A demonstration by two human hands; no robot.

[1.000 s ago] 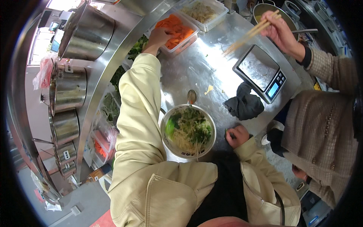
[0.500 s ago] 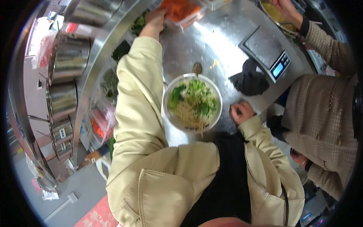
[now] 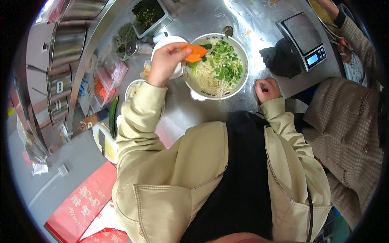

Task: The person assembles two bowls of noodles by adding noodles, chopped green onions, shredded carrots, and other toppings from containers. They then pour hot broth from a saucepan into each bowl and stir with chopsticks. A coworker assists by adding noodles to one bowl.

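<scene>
1 steel counter (image 3: 182, 107) carried 1 white bowl (image 3: 246, 69) w/ noodles (image 3: 206, 76) & chopped greens (image 3: 229, 68), plus 1 digital scale (image 3: 302, 31) and 1 dark cloth (image 3: 281, 58), both R of bowl. 2 hands: L hand (image 3: 167, 60) hung by the bowl's L rim, grip pinching orange slices (image 3: 197, 53), at least 2, over the bowl; R hand (image 3: 267, 90) was near bowl's R side, grip curled, couldn't tell if on anything. 1 spoon (image 3: 227, 30) lay just beyond bowl's far rim.
</scene>
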